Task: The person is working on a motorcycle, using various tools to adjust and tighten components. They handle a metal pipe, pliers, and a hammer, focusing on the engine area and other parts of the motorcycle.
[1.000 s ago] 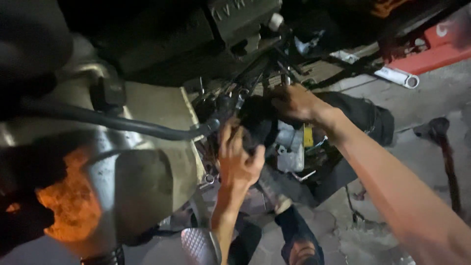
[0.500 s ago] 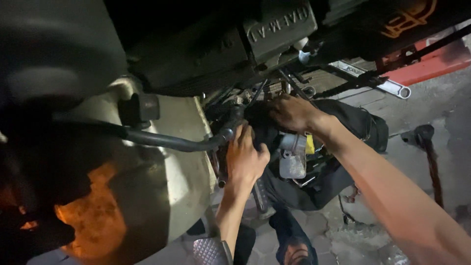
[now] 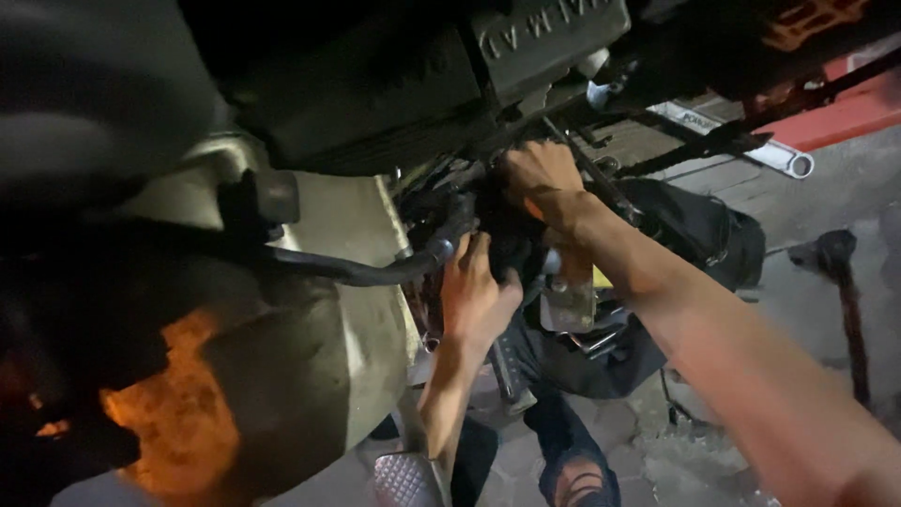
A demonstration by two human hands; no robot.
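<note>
A: Two hands work under the engine of a motorcycle. Where is each?

B: The left hand [image 3: 477, 299] reaches up from below, its fingers wrapped on a dark black part [image 3: 502, 235] just beside the end of the black rubber hose [image 3: 375, 270]. The right hand [image 3: 537, 175] comes in from the right and presses on the top of the same part, beneath the ribbed engine casing [image 3: 549, 36].

A: Is either grip clamped?

B: The left is closed around the part's lower edge. For the right I cannot tell; its fingertips are hidden in shadow.

A: How would the part handle?

B: It looks rigid and fairly heavy, probably greasy, so a slip is likely. Its lower edge and upper face, where the hands already are, seem the surest holds. The hose looks pliable and would bend aside.

A: And around it?

B: A metal bracket [image 3: 568, 291] hangs just right of the left hand; a white tube [image 3: 765, 155] lies on the floor [image 3: 826, 202] well apart.
</note>
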